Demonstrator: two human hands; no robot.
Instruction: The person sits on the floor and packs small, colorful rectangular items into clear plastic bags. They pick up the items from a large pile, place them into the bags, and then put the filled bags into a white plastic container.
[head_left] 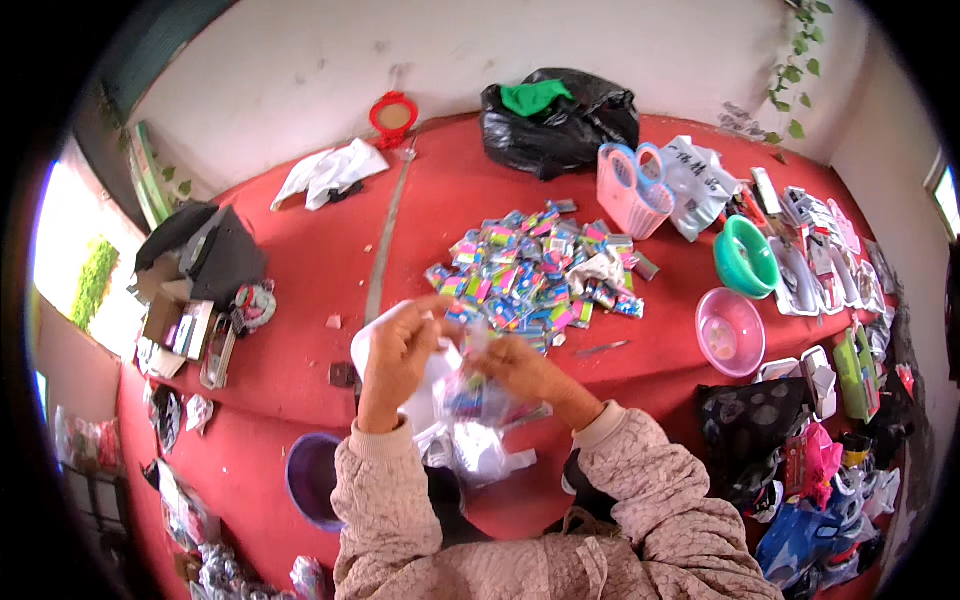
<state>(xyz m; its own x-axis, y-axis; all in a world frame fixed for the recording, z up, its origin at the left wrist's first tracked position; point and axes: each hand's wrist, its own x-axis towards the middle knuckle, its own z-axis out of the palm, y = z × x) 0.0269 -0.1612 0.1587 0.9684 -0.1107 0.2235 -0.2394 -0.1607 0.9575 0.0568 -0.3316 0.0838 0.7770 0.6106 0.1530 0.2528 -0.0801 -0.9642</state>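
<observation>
So the thing being handled is a clear plastic packet (476, 400) with purplish, pinkish bits in it, sitting on the wearer's side of the heap of small colourful packets (520, 270), right below the right hand (520, 368). I'd bet it's super light, thin and floppy, more crinkle than weight, and probably a bit slippery, since the film looks shiny. Contents are too blurry to call, so no idea if anything in there is fragile. The right fingers are bunched together around where the plastic starts, but the tips are a smear, so I can't tell if they're actually clamped on it. The left hand (400, 350) is up at the near-left edge of the heap, thumb and forefinger drawn close; can't tell whether any film is caught between them. If it were me, I'd pinch the top edge with the finger pads and keep off the middle, cuz soft film like that would likely just bunch up and slide. The white tray (428, 392), also near-left of the heap, looks like stiffer plastic, so grab that by the rim. The crumpled white plastic (482, 452), further toward the wearer from the heap, looks soft too, so I'd scoop it.
</observation>
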